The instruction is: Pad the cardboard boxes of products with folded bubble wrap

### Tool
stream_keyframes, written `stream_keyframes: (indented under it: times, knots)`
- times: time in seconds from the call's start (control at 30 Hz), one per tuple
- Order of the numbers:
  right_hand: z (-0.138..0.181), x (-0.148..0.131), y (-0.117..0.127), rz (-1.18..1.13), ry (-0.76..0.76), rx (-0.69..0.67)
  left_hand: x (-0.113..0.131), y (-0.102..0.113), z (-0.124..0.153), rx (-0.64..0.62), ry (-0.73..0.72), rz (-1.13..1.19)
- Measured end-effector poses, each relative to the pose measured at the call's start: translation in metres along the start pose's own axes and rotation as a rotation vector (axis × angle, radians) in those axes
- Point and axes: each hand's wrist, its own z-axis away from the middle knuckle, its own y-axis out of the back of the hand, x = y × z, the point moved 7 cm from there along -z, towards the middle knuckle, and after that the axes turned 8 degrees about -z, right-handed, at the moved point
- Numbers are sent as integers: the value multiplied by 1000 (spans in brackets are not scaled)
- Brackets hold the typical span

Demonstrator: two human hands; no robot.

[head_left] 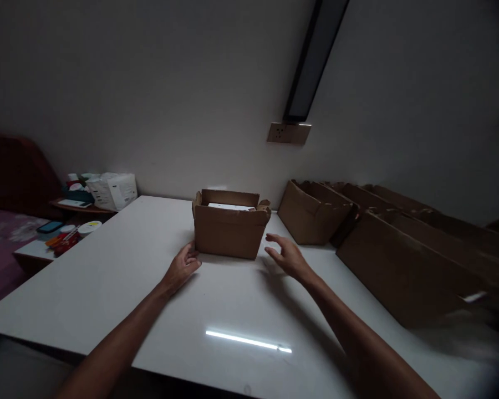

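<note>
A small open cardboard box point(228, 233) stands on the white table point(108, 277), with something pale lying inside it point(230, 206). My left hand point(182, 267) is low by the box's front left corner, fingers apart and empty, close to the cardboard. My right hand point(288, 256) hovers just off the box's front right corner, also spread and holding nothing. Both forearms stretch across the table from the near edge.
Several larger open cardboard boxes point(316, 213) line the table's right side, the biggest point(403, 271) nearest. A side shelf at the left holds a white carton point(114, 190), a phone and small jars. A wall socket point(289, 133) sits above the box.
</note>
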Motion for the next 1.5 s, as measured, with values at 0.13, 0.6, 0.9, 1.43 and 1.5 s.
stream_keyframes:
  times: [0.13,0.6,0.9,1.43,1.5]
  knots:
    - [28,19,17,104,56,-102,-4,10,5,169,14,-87]
    - [131,-22,45,-258,27,-139,70,-66,100,-108,-190,-290]
    - [196,-87,-14,-230,302,-280,96,-132,79,-592,-252,-310]
    - [237,-116,-30,-532,446,58,76,-138,77,-476,-354,-347]
    - [237,-120,-23,-595,419,85,76,-139,77,-474,-363,-353]
